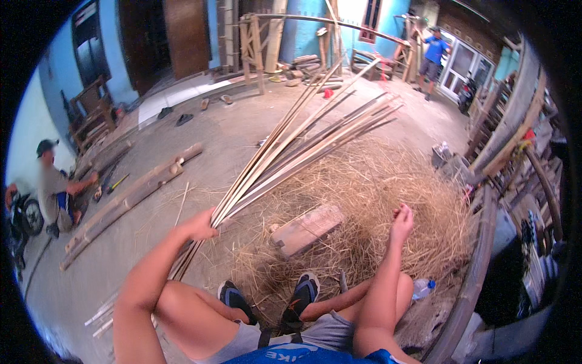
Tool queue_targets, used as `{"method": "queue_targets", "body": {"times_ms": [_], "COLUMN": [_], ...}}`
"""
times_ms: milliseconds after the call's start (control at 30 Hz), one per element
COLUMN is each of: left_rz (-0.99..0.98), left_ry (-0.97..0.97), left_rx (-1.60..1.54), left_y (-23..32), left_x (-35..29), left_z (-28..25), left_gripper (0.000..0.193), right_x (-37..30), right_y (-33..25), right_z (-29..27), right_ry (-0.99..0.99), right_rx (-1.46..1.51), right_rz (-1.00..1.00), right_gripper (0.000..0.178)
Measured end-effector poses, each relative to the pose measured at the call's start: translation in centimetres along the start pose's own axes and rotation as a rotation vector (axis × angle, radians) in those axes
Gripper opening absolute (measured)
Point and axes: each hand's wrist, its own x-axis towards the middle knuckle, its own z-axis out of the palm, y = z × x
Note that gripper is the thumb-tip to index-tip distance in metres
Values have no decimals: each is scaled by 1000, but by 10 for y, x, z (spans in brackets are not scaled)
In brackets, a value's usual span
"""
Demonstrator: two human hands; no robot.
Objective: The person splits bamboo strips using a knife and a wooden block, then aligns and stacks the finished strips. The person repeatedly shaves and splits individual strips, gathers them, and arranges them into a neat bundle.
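Note:
A long bundle of thin bamboo strips (260, 164) slants up and away to the right, its far ends fanned out above the ground. My left hand (199, 225) is closed round the bundle near its lower end, beside my left knee. Short ends of the strips stick out below the fist. Above my right knee, my right hand (401, 221) is raised with its fingers loosely bent and slightly apart; nothing shows in it. Between the hands, a wooden block (308, 230) lies in a heap of bamboo shavings (376, 182), just beyond my feet.
Bamboo poles (133, 203) lie on the concrete to the left, near a seated person (57, 185). Another person (433, 57) in blue stands far right. A plastic bottle (422, 288) lies by my right knee. A long curved pole (467, 285) and piled wood border the right side.

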Motion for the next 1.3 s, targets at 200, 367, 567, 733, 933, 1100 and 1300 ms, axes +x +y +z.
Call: {"method": "queue_targets", "body": {"times_ms": [200, 367, 567, 733, 933, 1100, 1300], "left_rz": [-113, -201, -125, -55, 125, 189, 300], "left_ry": [216, 248, 278, 337, 402, 354, -11], "left_rx": [182, 252, 192, 219, 204, 173, -375], "left_y": [-3, 4, 17, 40, 94, 123, 125], "left_x": [-9, -19, -23, -22, -2, 10, 23], "left_z": [-16, -31, -31, -34, -39, -25, -25], "left_gripper": [69, 64, 64, 59, 45, 42, 62], "right_x": [-8, -21, -70, -171, -308, -385, -420], "right_y": [25, 48, 42, 13, -63, -130, -143], "right_z": [-11, 8, 50, 95, 188, 257, 290], "right_ry": [-25, -252, -612, -1143, -1500, -1474, -957], "right_rx": [-319, -597, -884, -769, -22, 882, 1259], "right_rz": [55, -87, -295, -322, -82, 391, 802], "right_gripper": [68, 73, 83, 91, 87, 73, 57]}}
